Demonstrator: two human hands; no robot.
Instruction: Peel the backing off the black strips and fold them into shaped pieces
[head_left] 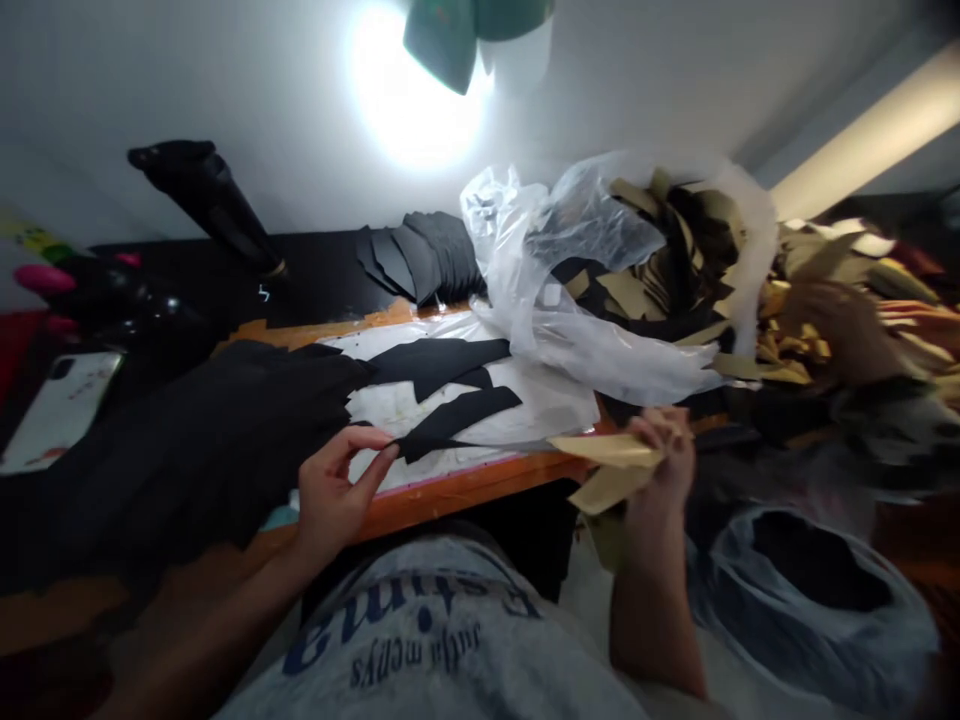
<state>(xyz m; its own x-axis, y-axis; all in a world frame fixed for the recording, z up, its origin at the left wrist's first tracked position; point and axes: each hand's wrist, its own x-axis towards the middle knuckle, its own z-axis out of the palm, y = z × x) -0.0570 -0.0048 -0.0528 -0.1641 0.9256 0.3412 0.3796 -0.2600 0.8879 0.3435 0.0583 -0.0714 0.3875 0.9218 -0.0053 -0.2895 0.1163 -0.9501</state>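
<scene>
My left hand [335, 492] pinches the near tip of a black cut piece [459, 418] that lies on a white sheet [540, 402] on the orange-edged board [450, 490]. Another black piece [442, 360] lies just beyond it. My right hand [664, 455] is closed on tan paper-backed pieces [609, 465], held at the board's right corner. Both hands are above my lap and grey shirt.
A clear plastic bag [600, 260] full of tan and black scraps lies at the right. Another person's hand [847, 330] reaches into scraps at far right. A stack of black pieces [420, 255], a phone [60, 405], dark fabric [195, 450] and a second bag [817, 590] surround the board.
</scene>
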